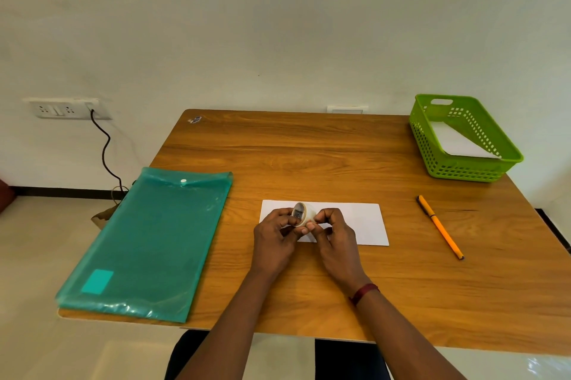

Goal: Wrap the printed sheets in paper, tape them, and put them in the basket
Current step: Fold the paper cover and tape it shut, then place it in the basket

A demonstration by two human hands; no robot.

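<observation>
Head view: the tape roll point(303, 215) is gripped by the left hand point(276, 240) and pinched at its edge by the right hand point(335, 233), just above the wrapped sheets point(364, 222) lying on the bench point(309, 148), probably so a strip can be freed. The basket point(457, 168) is kept far right.

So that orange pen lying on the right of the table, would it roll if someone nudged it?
Probably, if nudged sideways: the orange pen looks slim and round, lying flat on the smooth wooden table. Pushed along its length, it would more likely slide. It looks stiff and light, so it should lift easily.
</observation>
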